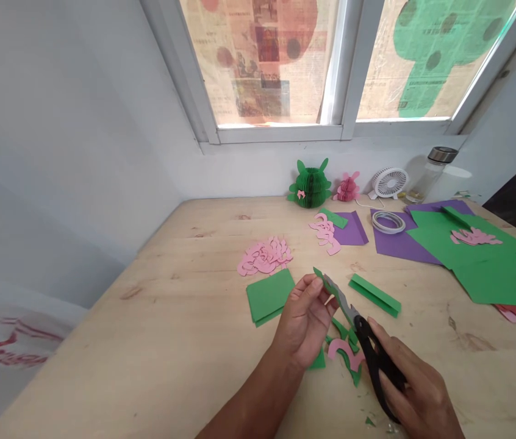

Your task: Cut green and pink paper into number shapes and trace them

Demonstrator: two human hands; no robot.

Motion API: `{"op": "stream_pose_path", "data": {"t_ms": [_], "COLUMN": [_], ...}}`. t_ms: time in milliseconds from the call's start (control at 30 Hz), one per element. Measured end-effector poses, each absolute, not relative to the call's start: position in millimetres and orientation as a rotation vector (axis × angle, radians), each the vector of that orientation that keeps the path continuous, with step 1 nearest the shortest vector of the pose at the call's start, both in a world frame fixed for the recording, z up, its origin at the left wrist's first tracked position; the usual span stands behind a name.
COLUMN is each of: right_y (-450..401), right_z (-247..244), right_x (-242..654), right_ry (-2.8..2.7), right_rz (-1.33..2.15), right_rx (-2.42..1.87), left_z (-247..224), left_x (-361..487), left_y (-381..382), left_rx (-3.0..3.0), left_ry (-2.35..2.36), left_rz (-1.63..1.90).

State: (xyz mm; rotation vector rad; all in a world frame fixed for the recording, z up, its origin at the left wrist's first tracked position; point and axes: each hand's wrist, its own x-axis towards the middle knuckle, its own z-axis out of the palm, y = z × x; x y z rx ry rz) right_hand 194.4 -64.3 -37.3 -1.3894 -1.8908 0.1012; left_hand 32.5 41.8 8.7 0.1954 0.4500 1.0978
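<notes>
Between the thumb and fingers of my left hand point(302, 317) is a small piece of green paper point(318, 274). My right hand point(416, 384) grips the black handles of a pair of scissors point(368, 344). The scissors' blades lie along the green piece, close to my left fingertips; whether they are cutting into it I cannot tell. Below the hands are green paper scraps and a curved pink cutout point(341, 346). A folded green sheet point(269, 296) lies left of my left hand, and a folded green strip point(375, 295) lies beyond the scissors.
Pink cutouts point(266, 256) are piled on the wooden table point(171, 341). Along the wall stand a green paper figure point(311, 187), a pink one point(346, 188), a small white fan point(390, 182) and a glass bottle point(429, 174). Tape rolls point(388, 222) and green sheets point(491, 274) lie right.
</notes>
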Motion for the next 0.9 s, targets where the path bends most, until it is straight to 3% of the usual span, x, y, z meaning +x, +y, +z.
{"op": "stream_pose_path", "data": {"t_ms": [200,733,900], "right_y": [-69.8,-76.4,-78.6], "right_z": [-41.7,-22.1,-19.2], "right_x": [199.2,209.3,204.3], "right_ry": [-1.711,-0.973,-1.045], "right_rz": [0.218,0.914,0.913], "right_rx": [-1.526,-1.455,-1.473], "left_z": [12.1,5.8,4.9], "left_x": [29.8,33.6,33.9], "left_y": [43.3,45.5,46.2], "left_rx": [0.243,0.418,0.433], "left_ry": [0.481,0.699,0.709], "left_rz": [1.134,1.175,1.165]}}
